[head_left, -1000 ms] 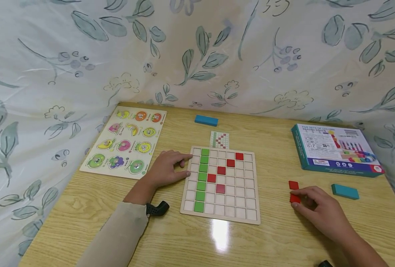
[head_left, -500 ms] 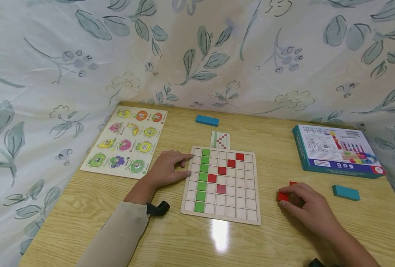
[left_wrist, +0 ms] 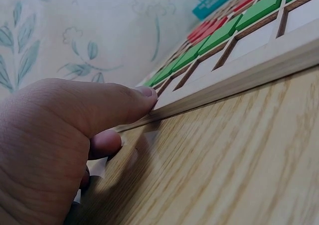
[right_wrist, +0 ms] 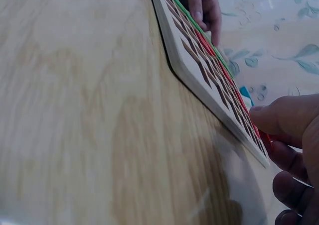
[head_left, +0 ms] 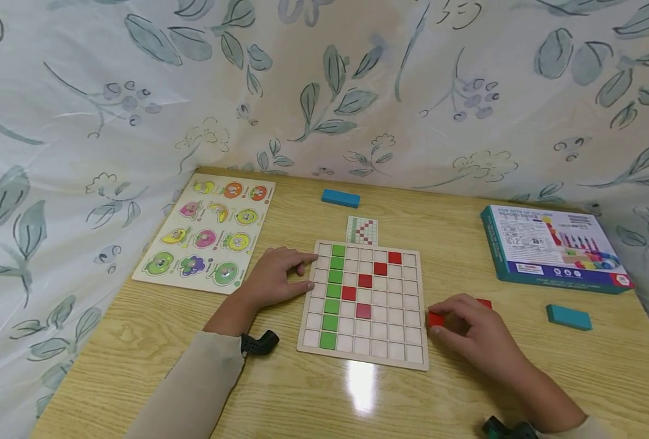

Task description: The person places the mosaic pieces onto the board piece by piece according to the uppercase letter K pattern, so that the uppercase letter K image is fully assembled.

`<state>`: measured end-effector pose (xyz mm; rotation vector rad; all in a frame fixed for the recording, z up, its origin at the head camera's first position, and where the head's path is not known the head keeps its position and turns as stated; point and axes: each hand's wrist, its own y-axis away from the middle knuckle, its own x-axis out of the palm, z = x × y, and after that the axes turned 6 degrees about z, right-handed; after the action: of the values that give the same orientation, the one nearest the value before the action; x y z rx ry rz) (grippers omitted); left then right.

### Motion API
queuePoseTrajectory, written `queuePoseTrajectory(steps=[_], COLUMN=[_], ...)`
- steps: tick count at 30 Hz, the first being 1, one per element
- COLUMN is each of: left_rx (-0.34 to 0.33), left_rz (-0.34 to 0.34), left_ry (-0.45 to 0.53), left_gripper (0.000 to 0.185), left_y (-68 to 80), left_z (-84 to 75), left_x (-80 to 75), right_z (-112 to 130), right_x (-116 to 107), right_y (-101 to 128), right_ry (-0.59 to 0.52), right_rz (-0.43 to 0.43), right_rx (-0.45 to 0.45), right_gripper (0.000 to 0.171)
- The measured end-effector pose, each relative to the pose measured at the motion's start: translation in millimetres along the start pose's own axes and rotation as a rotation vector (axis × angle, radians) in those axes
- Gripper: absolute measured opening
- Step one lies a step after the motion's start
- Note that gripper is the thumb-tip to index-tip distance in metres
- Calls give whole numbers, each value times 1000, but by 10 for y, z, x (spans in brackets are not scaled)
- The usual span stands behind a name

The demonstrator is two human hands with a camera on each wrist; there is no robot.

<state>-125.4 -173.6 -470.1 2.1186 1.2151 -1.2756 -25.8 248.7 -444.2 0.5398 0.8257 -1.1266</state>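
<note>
A square wooden grid board (head_left: 379,330) lies on the table, with a column of green tiles (head_left: 332,291) near its left side. Red tiles (head_left: 365,281) climb diagonally to the upper right, and a pinkish-red tile (head_left: 363,311) sits just below that line. My left hand (head_left: 272,277) touches the board's left edge with thumb and index finger; in the left wrist view the thumb (left_wrist: 127,103) presses the rim. Beside the board's right edge, my right hand (head_left: 475,332) pinches a loose red tile (head_left: 436,319). Another red tile (head_left: 485,302) lies behind that hand, partly hidden.
A small pattern card (head_left: 369,230) lies above the board. The fruit puzzle board (head_left: 195,256) is at left, a boxed set (head_left: 555,247) at right. Blue blocks lie at the back (head_left: 340,198) and right (head_left: 568,317). A patterned cloth (head_left: 280,85) hangs behind the table.
My right hand has picked up the nearer red tile and carried it left to the board's right edge. The left hand stays at the board's left edge.
</note>
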Motion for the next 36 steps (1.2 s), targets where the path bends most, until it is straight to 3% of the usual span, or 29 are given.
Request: queuePoseTrajectory(steps=[21, 28, 36], left_rx=[13, 12, 19], left_rz=[-3, -4, -11], left_ry=[-2, 12, 7], left_gripper=[53, 52, 51], left_y=[6, 5, 3], left_z=[7, 6, 6], left_x=[5, -4, -5], right_z=[309, 360, 433], right_x=[262, 324, 380], right_y=[-237, -290, -324], right_ry=[-107, -95, -57], right_rz=[69, 79, 125], right_rx=[-140, -200, -185], right_gripper=[31, 32, 30])
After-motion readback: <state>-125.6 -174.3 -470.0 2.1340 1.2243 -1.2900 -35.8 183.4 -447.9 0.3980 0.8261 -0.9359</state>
